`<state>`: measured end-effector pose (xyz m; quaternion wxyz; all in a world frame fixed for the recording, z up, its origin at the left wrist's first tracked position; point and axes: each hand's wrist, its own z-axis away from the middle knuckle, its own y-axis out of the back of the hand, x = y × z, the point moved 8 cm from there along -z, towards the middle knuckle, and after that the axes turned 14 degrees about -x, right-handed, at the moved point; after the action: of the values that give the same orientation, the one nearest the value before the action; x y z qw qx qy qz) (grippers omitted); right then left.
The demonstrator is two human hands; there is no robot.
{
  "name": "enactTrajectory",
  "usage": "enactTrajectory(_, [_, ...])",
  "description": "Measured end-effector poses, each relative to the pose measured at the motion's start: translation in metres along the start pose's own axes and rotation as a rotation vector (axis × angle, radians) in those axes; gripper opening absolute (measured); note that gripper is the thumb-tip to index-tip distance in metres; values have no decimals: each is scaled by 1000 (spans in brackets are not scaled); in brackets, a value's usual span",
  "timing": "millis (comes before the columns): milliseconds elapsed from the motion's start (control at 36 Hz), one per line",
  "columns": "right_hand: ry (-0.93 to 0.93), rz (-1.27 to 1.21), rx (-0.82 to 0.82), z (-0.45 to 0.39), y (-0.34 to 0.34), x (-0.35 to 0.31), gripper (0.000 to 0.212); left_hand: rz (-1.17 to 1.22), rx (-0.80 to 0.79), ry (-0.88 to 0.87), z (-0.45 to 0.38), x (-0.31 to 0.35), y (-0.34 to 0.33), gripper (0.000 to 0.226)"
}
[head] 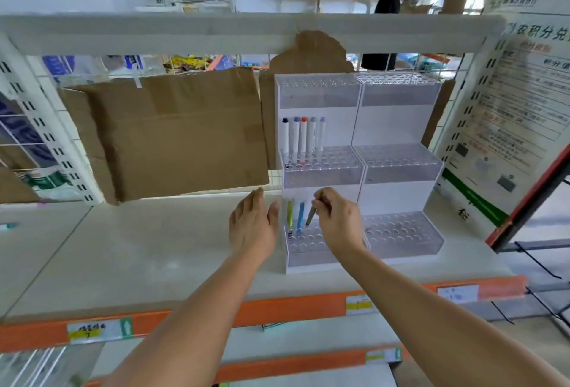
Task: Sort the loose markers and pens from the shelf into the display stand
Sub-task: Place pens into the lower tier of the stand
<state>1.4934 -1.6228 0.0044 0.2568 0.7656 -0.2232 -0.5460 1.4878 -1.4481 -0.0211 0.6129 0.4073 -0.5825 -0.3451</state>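
Note:
A white and clear tiered display stand (pixel 398 127) sits on the shelf (pixel 148 251), split into a left and a right column of hole racks. Several white markers (pixel 303 139) stand in the left middle tier. A yellow pen (pixel 290 215) and a blue pen (pixel 300 217) stand in the left bottom tier. My right hand (pixel 337 217) pinches a grey pen (pixel 311 216), tilted, its tip just above the bottom-tier holes. With fingers straight, my left hand (pixel 253 224) rests against the stand's left side.
Cardboard sheets (pixel 172 133) lean against the wire back panel. A teal marker (pixel 9 226) lies at the far left of the shelf. A printed poster board (pixel 518 115) stands on the right. A person stands in the aisle behind the shelving.

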Motion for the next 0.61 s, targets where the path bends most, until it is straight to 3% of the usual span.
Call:
enactTrajectory(139, [11,221,-86,-3,-20,-2,15,8,-39,8,0,-6,-7,55])
enactTrajectory(417, [-113,423,-135,-5,-30,4,13,24,-37,18,-6,-13,-7,52])
enactTrajectory(611, [-159,252,-73,3,-27,13,18,22,-38,22,-5,-16,-7,52])
